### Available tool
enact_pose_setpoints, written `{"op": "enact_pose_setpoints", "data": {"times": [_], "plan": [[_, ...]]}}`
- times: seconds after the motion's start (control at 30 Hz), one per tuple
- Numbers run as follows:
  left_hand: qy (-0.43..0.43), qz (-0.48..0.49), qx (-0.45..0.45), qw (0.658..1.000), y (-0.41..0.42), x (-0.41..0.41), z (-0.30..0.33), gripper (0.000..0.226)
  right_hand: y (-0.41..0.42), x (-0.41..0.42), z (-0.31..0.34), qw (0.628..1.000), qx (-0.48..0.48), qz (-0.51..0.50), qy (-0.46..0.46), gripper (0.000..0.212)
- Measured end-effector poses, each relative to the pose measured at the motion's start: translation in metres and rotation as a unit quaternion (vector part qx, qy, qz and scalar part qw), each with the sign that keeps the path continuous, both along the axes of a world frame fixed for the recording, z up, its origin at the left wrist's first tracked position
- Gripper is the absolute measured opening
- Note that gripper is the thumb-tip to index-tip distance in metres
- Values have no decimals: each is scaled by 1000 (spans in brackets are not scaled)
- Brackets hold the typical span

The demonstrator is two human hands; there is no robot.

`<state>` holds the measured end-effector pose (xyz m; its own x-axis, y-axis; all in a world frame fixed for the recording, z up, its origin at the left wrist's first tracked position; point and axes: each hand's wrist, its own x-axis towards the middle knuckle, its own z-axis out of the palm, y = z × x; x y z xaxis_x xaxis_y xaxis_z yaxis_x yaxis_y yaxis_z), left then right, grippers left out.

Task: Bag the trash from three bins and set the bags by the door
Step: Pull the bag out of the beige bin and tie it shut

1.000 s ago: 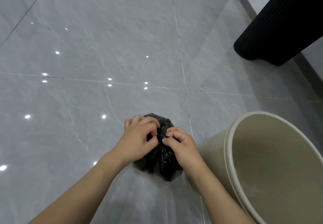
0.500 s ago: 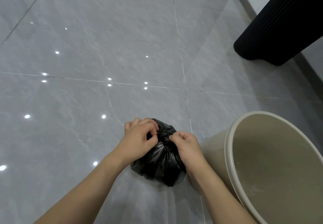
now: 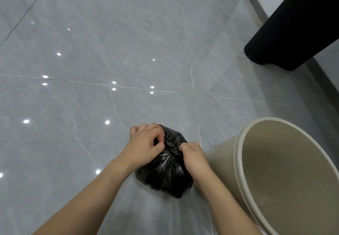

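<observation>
Black trash bag (image 3: 163, 176): on the floor, knotted.
Your left hand (image 3: 145, 145): pinching the knot.
Your right hand (image 3: 194, 155): pinching the knot.
Beige bin (image 3: 238, 154): at 3 o'clock.

Bright, even light; ceiling-lamp glints on glossy floor (image 3: 91, 51); sharp focus; edges bowed.

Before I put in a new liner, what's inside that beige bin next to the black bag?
The beige bin shows only its bare inner wall, no liner and no trash visible. Its bottom is cut off by the picture's edge, so I cannot tell what lies there.
</observation>
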<state>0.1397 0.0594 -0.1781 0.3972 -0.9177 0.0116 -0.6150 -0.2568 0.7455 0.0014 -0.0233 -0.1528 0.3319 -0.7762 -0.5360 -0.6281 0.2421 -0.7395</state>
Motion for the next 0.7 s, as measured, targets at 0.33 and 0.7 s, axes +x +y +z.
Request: {"op": "enact_pose_setpoints", "data": {"times": [0.33,0.7], "plan": [[17,-10,7,1000,-1,0,-1,7,4,-5,8,971,90,-80,-206,7],[21,-15,47,999,-1,2,1,10,1,-6,14,979,171,-59,-90,19]]}}
